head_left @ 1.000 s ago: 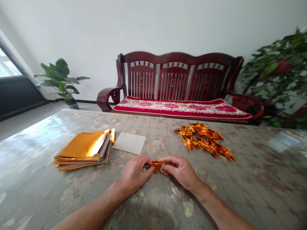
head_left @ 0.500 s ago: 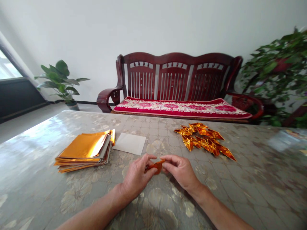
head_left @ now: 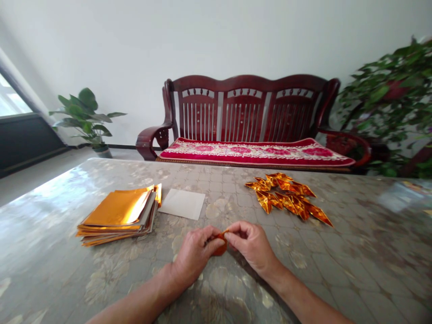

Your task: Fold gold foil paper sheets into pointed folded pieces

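My left hand [head_left: 196,254] and my right hand [head_left: 251,245] meet low at the table's middle. Both pinch a small folded piece of gold foil paper [head_left: 221,243] between fingers and thumbs, and the hands hide most of it. A stack of flat gold foil sheets [head_left: 119,215] lies to the left. A pile of several folded gold foil shapes [head_left: 288,197] lies to the upper right. One white sheet [head_left: 182,203] lies flat beside the stack.
The table [head_left: 354,252] has a glossy patterned cover. Behind it stands a dark red wooden bench [head_left: 246,117] with a red cushion. A potted plant [head_left: 86,118] stands at the back left, and a leafy plant [head_left: 391,103] at the right.
My hands have drawn closer together and a little lower. The foil piece, earlier showing between the fingertips, is now squeezed smaller and mostly covered by my fingers.
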`<action>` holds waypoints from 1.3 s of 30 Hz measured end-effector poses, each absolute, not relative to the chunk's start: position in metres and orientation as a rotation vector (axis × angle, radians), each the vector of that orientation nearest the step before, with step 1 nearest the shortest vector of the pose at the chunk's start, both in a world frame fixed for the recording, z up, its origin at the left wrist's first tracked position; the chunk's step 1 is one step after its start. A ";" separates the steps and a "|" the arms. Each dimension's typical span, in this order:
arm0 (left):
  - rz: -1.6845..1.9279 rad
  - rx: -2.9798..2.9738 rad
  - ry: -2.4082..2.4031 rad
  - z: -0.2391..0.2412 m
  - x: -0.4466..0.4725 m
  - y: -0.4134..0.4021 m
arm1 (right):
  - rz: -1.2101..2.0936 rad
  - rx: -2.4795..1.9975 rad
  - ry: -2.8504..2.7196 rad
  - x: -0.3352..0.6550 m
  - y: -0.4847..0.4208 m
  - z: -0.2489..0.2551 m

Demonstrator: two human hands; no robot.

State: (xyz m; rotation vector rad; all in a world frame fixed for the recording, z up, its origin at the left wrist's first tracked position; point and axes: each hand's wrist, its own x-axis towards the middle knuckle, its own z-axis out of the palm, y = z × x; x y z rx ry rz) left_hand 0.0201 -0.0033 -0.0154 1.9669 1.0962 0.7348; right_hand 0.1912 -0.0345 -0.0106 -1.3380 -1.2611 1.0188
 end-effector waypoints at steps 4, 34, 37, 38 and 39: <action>0.787 2.007 1.095 -0.016 0.021 -0.005 | 0.944 -1.363 -1.289 0.188 -0.036 -0.009; 0.867 1.823 1.166 -0.008 0.029 -0.008 | 0.521 -1.447 -1.714 0.188 -0.040 -0.011; 0.850 1.807 1.170 -0.010 0.027 -0.006 | 0.410 -1.477 -1.855 0.189 -0.042 -0.010; 0.834 1.797 1.169 -0.011 0.026 -0.004 | 0.396 -1.484 -1.878 0.189 -0.043 -0.009; 0.813 1.786 1.162 -0.011 0.025 -0.003 | 0.388 -1.493 -1.889 0.189 -0.043 -0.009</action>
